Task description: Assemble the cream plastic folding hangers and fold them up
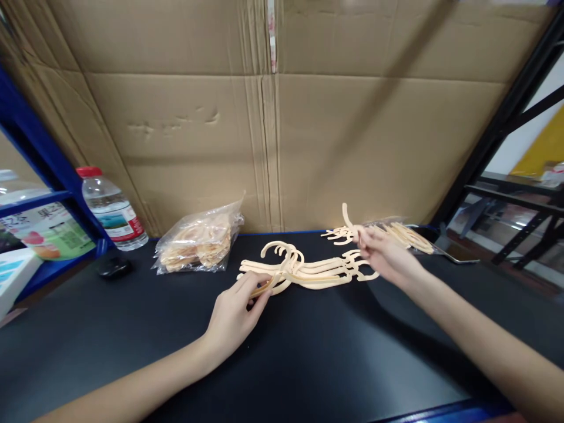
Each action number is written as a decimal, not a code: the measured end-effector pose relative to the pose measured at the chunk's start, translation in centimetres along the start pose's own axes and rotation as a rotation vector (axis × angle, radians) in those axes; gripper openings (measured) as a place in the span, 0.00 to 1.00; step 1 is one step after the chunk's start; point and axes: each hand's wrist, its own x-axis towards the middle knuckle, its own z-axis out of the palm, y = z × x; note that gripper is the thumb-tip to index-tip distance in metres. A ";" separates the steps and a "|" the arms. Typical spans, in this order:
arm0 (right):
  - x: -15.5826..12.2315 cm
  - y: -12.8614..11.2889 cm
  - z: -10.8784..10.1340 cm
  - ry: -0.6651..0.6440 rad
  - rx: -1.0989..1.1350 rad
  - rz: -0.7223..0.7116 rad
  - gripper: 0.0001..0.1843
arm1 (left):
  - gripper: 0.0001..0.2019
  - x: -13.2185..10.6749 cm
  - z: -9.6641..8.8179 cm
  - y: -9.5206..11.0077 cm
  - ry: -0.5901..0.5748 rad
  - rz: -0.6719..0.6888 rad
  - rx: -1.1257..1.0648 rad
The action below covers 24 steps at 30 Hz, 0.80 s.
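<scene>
My left hand [235, 311] has its fingers closed on one arm of a cream plastic hanger [282, 274], whose hook curls up at the middle. Behind and beside it, several more cream hangers [319, 267] lie in a pile on the black table. Over the right end of the pile, my right hand [383, 249] pinches a curved cream hanger piece [346, 215], one end pointing up. Its other end is hidden by the fingers. Loose small cream pieces [341, 235] lie just behind this hand, close to the cardboard.
A clear bag of cream parts [200, 241] lies left of the pile; another bag [409, 237] is at the back right, near a flat phone-like object [458, 254]. A water bottle [114, 211] and a black mouse-like object [113, 267] are left. Cardboard [198, 147] walls the back.
</scene>
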 end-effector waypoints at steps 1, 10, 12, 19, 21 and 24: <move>-1.1 0.0 0.5 -0.028 0.051 0.032 0.19 | 0.07 0.0 0.0 -0.1 -0.003 -0.004 -0.010; -3.6 -0.9 1.0 -0.195 0.523 0.324 0.16 | 0.07 0.1 0.2 -0.3 -0.013 0.003 -0.035; -3.9 -1.1 1.2 -0.236 0.476 0.331 0.14 | 0.07 0.1 0.2 -0.2 -0.009 0.016 -0.042; -4.9 -1.1 1.9 -0.300 0.340 0.243 0.09 | 0.06 0.1 -0.1 0.4 0.010 0.037 -0.034; -5.0 -1.1 1.9 -0.261 0.334 0.234 0.09 | 0.06 0.2 -0.1 0.5 0.013 0.056 -0.036; -5.0 -1.3 1.8 -0.305 0.378 0.338 0.11 | 0.05 0.2 -0.2 0.4 0.005 0.034 -0.063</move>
